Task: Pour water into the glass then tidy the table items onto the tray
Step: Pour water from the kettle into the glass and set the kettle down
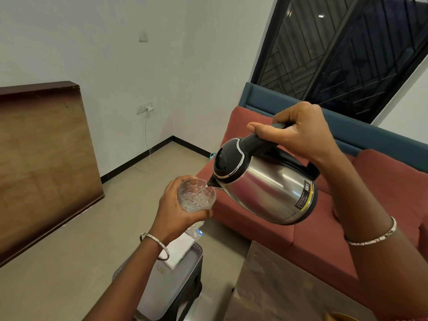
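Steel kettle (266,188), clamped in our right hand (298,133), tips over the glass (196,195) our left hand (176,214) clasps; overtilt could flood its rim.

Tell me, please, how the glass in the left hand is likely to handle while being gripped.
The glass is clear and faceted, so probably fragile if knocked. The facets likely give the left hand fair grip, though drips could make it slippery. Water from the tilted kettle in the right hand probably adds weight.
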`<action>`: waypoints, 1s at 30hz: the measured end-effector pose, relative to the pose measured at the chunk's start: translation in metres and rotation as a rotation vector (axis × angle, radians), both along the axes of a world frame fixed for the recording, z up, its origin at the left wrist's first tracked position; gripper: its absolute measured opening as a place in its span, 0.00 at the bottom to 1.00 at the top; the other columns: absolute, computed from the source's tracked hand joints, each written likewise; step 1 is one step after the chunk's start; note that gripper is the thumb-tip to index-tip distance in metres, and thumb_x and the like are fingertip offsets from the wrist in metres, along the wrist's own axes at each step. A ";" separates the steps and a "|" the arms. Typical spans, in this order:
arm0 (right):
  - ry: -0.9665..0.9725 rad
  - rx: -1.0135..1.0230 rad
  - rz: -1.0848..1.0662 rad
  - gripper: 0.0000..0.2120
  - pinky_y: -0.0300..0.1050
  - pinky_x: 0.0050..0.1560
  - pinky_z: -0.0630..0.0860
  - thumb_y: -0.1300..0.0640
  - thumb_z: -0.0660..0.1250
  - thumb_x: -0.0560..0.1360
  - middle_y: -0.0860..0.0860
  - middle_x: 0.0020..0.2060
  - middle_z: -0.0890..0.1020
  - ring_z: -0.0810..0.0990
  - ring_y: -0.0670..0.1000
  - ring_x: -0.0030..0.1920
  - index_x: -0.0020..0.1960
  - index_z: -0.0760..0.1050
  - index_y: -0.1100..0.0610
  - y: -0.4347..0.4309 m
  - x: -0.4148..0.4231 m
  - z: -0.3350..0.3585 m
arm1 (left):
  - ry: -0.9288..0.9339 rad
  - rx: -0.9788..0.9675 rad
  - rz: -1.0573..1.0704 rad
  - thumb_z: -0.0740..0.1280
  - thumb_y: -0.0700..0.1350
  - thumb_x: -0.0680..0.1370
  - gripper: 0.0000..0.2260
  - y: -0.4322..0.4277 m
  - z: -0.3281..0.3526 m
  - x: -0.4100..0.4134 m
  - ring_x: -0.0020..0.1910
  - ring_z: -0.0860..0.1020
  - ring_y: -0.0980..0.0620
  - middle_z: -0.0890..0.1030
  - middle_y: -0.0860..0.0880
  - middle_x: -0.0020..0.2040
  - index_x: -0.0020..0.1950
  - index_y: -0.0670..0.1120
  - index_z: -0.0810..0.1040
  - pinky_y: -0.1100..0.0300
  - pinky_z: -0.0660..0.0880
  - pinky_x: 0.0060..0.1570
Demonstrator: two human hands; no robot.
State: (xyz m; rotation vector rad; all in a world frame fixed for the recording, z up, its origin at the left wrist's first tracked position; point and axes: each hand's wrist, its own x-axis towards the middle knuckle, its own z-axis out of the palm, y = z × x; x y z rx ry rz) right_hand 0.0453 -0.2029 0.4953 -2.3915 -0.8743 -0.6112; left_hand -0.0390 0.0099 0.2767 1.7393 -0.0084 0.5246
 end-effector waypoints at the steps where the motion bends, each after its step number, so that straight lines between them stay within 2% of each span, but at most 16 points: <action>1: -0.001 -0.005 0.000 0.28 0.50 0.26 0.69 0.32 0.71 0.67 0.54 0.20 0.73 0.71 0.56 0.25 0.26 0.76 0.55 0.000 0.000 0.000 | -0.002 0.002 0.000 0.81 0.52 0.56 0.34 0.000 0.000 0.000 0.55 0.79 0.56 0.79 0.54 0.57 0.59 0.58 0.74 0.69 0.77 0.49; 4: 0.009 -0.003 0.005 0.29 0.52 0.26 0.68 0.32 0.71 0.67 0.55 0.20 0.72 0.70 0.57 0.25 0.25 0.76 0.56 -0.001 0.001 -0.001 | -0.001 0.002 0.000 0.81 0.53 0.56 0.34 0.000 -0.001 0.001 0.55 0.79 0.57 0.78 0.55 0.57 0.59 0.58 0.74 0.71 0.76 0.47; 9: 0.024 0.025 0.021 0.26 0.46 0.26 0.64 0.33 0.72 0.67 0.47 0.18 0.68 0.65 0.47 0.22 0.23 0.73 0.51 -0.003 0.001 -0.002 | -0.001 0.014 0.002 0.81 0.53 0.56 0.34 -0.001 -0.001 0.002 0.55 0.79 0.57 0.78 0.55 0.57 0.60 0.58 0.73 0.71 0.77 0.47; 17: 0.007 0.026 0.023 0.29 0.48 0.25 0.65 0.32 0.71 0.67 0.53 0.19 0.71 0.67 0.50 0.23 0.25 0.75 0.56 -0.006 0.000 -0.002 | 0.003 0.027 0.001 0.80 0.56 0.55 0.35 -0.004 0.000 0.000 0.55 0.79 0.57 0.78 0.55 0.57 0.60 0.57 0.74 0.70 0.76 0.48; 21: 0.008 0.034 0.019 0.28 0.47 0.25 0.65 0.31 0.71 0.67 0.50 0.19 0.70 0.67 0.50 0.23 0.25 0.75 0.54 -0.007 -0.002 -0.002 | 0.001 0.026 -0.004 0.80 0.55 0.55 0.35 -0.005 0.001 0.000 0.55 0.78 0.58 0.78 0.55 0.57 0.60 0.58 0.73 0.70 0.76 0.48; 26: 0.003 0.019 0.017 0.30 0.52 0.25 0.68 0.31 0.70 0.67 0.56 0.21 0.73 0.71 0.58 0.25 0.26 0.77 0.58 -0.009 -0.003 0.000 | -0.008 0.022 -0.005 0.81 0.53 0.55 0.34 -0.007 0.002 0.000 0.55 0.79 0.57 0.79 0.54 0.56 0.59 0.58 0.74 0.69 0.76 0.48; 30: 0.011 0.023 0.011 0.28 0.50 0.26 0.67 0.31 0.71 0.67 0.54 0.20 0.73 0.69 0.54 0.24 0.26 0.77 0.56 -0.011 -0.004 0.001 | -0.020 0.021 -0.007 0.81 0.52 0.56 0.34 -0.008 0.002 0.000 0.54 0.79 0.56 0.79 0.55 0.56 0.59 0.58 0.74 0.69 0.77 0.48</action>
